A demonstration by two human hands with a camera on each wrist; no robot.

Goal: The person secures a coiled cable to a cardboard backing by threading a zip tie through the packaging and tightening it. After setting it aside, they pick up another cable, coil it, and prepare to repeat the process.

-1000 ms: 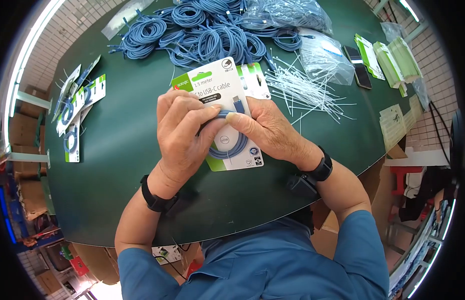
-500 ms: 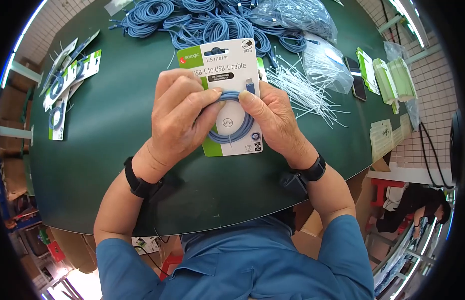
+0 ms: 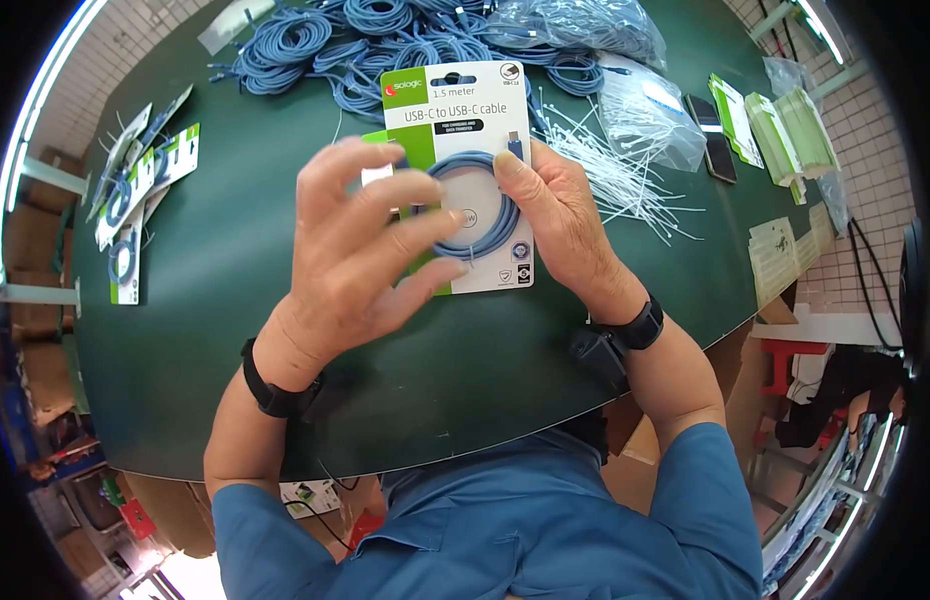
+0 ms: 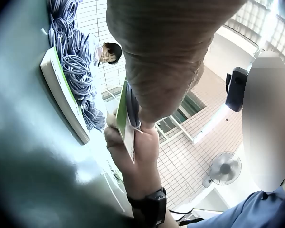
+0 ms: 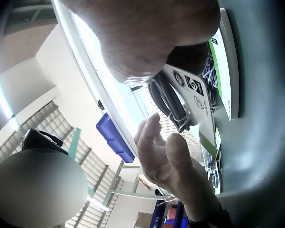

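A white and green packaging card (image 3: 455, 112), printed "USB-C to USB-C cable", is held up over the table in the head view. On its front sits a coiled blue USB cable (image 3: 504, 228), bound by a thin white tie at the bottom. One plug (image 3: 515, 146) shows near the right edge. My right hand (image 3: 563, 215) grips that edge, thumb in front and fingers hidden behind. Off the card's left side, my left hand (image 3: 360, 245) has its fingers spread and holds nothing. The right wrist view shows these loose fingers (image 5: 154, 133) beside the coil (image 5: 167, 97).
Coiled blue cables (image 3: 285, 45) pile up at the back beside plastic bags (image 3: 585, 30). White ties (image 3: 625, 185) lie to the right, near a phone (image 3: 720, 150) and card stacks (image 3: 795, 135). Carded cables (image 3: 145, 180) lie at left. Another card stack (image 4: 64, 95) rests behind the held card.
My left hand has let go of the coil and drawn back leftward, fingers now spread. The card has risen slightly and stands straighter, still in my right hand.
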